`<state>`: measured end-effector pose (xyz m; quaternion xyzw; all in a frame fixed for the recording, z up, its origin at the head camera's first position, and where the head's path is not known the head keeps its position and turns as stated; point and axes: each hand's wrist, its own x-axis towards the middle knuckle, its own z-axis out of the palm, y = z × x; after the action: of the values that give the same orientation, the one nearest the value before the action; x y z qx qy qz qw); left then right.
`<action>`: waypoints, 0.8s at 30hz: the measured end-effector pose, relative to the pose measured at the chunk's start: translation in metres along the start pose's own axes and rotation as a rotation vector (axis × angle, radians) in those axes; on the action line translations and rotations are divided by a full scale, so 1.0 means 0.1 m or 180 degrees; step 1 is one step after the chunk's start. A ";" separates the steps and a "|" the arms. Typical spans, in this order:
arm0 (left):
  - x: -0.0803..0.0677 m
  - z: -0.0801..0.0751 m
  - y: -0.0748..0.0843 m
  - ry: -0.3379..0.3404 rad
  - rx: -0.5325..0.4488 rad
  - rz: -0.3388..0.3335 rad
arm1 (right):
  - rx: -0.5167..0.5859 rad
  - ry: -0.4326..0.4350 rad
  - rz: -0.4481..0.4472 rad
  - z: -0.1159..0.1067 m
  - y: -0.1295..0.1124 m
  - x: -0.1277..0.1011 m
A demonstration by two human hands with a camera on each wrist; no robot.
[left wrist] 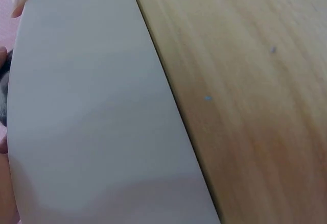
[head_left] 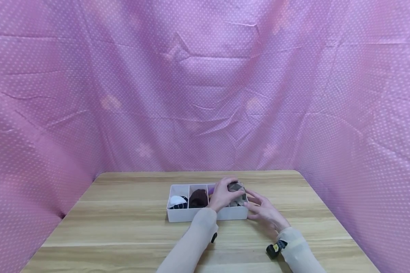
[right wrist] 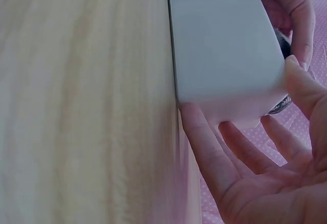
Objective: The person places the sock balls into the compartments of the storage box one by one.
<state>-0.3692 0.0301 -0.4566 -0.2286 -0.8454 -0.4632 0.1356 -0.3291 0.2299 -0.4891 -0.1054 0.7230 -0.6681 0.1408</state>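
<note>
A white divided box (head_left: 181, 216) stands on the table with its long side toward me. In its rightmost compartment is a bundled grey-and-beige patterned sock (head_left: 237, 187). My left hand (head_left: 222, 195) reaches over the box and holds this sock from above, thumb toward me. My right hand (head_left: 264, 210) is at the box's right end; in the right wrist view its extended fingers (right wrist: 250, 150) touch the end wall and the thumb lies at the upper front corner. The left wrist view mostly shows the box's front wall (left wrist: 92, 91).
A white and black-checked bundle (head_left: 178, 202) lies in the leftmost compartment, a dark brown bundle (head_left: 198, 198) beside it. Something purple (head_left: 210, 190) shows in the third compartment, mostly hidden by the left hand. Pink dotted cloth (head_left: 205, 94) hangs around the wooden table (head_left: 123, 227).
</note>
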 end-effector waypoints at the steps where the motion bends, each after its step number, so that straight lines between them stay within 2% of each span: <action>1: 0.00 0.00 0.00 -0.0008 0.0010 0.0009 | -0.0006 -0.0005 -0.0015 0.00 0.00 0.00; 12: 0.01 0.00 0.01 -0.0190 0.0186 -0.0163 | 0.0030 -0.0001 0.0006 -0.01 0.00 -0.01; 18: 0.00 0.02 0.02 -0.0419 0.0384 -0.0099 | 0.0035 -0.0044 -0.0016 -0.01 0.00 -0.01; 21: -0.01 0.03 0.02 -0.0417 0.0445 -0.0077 | 0.0007 -0.0016 -0.0013 -0.01 0.00 -0.01; 24: -0.02 0.01 0.01 -0.0340 0.0345 -0.0080 | -0.0014 0.0003 -0.0020 -0.01 0.00 -0.01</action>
<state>-0.3671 0.0314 -0.4570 -0.2347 -0.8781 -0.4056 0.0967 -0.3287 0.2310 -0.4891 -0.1077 0.7242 -0.6670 0.1382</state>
